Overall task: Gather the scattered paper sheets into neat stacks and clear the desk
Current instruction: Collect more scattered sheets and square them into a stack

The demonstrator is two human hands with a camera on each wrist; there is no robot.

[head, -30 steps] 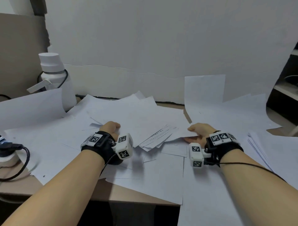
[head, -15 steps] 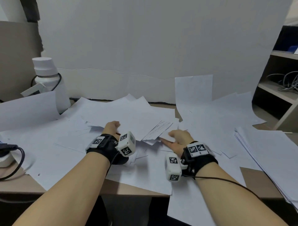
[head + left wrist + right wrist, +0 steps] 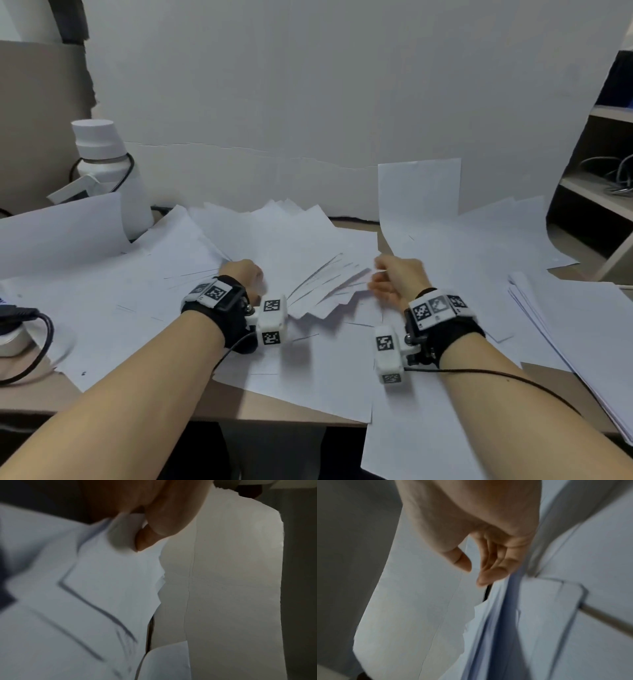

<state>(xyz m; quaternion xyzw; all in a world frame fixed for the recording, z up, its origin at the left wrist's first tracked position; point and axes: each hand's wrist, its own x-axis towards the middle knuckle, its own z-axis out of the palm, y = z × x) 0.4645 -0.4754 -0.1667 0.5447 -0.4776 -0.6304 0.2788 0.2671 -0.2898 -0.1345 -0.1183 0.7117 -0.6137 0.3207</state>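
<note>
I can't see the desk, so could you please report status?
Left hand pinches loose sheets; right hand touches them. Nothing stacked. White bottle back left.

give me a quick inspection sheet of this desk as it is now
surface: wooden desk, mostly covered by paper, bare at the front edge
job's things: loose sheets scattered and overlapping; fanned bundle between the hands; neater stack at the right
clutter: white bottle at the back left
grippers: left hand pinches sheets between thumb and fingers; right hand curled at the bundle's edge, grip unclear from blur
cables: black cable at the left edge; thin wire along the right forearm
surroundings: white wall behind; shelf with cords at the right
</note>
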